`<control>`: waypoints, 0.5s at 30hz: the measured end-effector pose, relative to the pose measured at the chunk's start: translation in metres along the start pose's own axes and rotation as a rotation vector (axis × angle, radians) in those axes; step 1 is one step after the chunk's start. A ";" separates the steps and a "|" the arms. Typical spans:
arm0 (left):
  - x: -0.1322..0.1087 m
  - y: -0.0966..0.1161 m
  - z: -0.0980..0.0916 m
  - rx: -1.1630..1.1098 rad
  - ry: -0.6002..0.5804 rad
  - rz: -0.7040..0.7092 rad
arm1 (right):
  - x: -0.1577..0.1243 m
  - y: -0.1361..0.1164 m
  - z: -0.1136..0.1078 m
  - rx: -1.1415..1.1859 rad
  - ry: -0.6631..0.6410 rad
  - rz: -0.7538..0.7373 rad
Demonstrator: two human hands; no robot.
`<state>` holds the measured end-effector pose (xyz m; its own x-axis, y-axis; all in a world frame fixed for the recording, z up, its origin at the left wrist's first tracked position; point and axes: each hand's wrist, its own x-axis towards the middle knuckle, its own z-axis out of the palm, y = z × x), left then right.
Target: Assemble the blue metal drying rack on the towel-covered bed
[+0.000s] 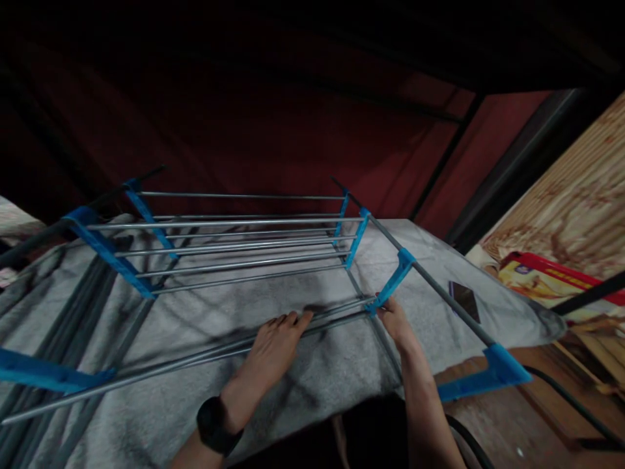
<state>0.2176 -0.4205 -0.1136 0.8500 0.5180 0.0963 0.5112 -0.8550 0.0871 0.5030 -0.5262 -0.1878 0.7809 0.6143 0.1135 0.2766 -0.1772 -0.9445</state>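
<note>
A rack of thin metal rods (234, 246) and blue plastic brackets (359, 242) lies on its side on a grey cloth. My left hand (276, 342), with a black watch on its wrist, has its fingers curled over a pair of loose-ended metal rods (195, 359) at the near side. My right hand (394, 320) grips the lower end of a blue bracket (390, 286), where the right ends of those rods meet it. Its fingertips are partly hidden behind the bracket. The rods' left ends lie near another blue bracket (53, 372).
Several dark grey tubes (63, 319) lie on the cloth at the left. A phone (465, 301) rests on the grey cloth (430, 260) at the right. Beyond the cloth's right edge is a red and yellow package (556, 283). One more bracket (488, 378) juts past the front edge.
</note>
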 end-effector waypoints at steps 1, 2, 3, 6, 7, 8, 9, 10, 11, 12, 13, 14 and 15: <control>-0.001 -0.002 0.001 0.000 0.004 0.007 | -0.001 0.000 -0.002 -0.010 -0.026 -0.010; -0.002 -0.004 0.002 -0.002 0.013 0.013 | -0.001 0.001 -0.003 -0.019 -0.048 -0.019; -0.003 -0.006 0.003 -0.004 0.020 0.017 | -0.002 0.001 -0.004 -0.036 -0.062 -0.026; -0.004 -0.009 0.005 -0.021 0.024 0.025 | -0.004 0.001 -0.004 -0.112 -0.063 -0.029; -0.004 -0.009 0.005 -0.025 0.025 0.028 | -0.004 0.002 -0.004 -0.135 -0.057 -0.027; -0.003 -0.009 0.005 -0.026 0.025 0.030 | -0.005 0.002 -0.004 -0.153 -0.050 -0.026; -0.002 -0.008 0.005 -0.026 0.027 0.029 | -0.005 0.003 -0.004 -0.169 -0.049 -0.025; -0.001 -0.008 0.006 -0.023 0.025 0.026 | -0.005 0.003 -0.003 -0.183 -0.053 -0.022; 0.000 -0.008 0.006 -0.019 0.016 0.021 | -0.005 0.004 -0.003 -0.202 -0.060 -0.019; 0.002 -0.008 0.007 -0.017 0.004 0.016 | -0.005 0.004 -0.003 -0.221 -0.068 -0.016; 0.003 -0.008 0.008 -0.017 -0.009 0.014 | -0.005 0.004 -0.003 -0.238 -0.075 -0.014; 0.004 -0.008 0.009 -0.018 -0.019 0.011 | -0.005 0.004 -0.003 -0.252 -0.079 -0.011; 0.006 -0.008 0.010 -0.019 -0.029 0.010 | -0.005 0.004 -0.003 -0.263 -0.080 -0.009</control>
<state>0.2195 -0.4106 -0.1236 0.8587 0.5079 0.0687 0.5000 -0.8596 0.1051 0.5022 -0.5326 -0.1913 0.7342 0.6734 0.0868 0.4273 -0.3589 -0.8298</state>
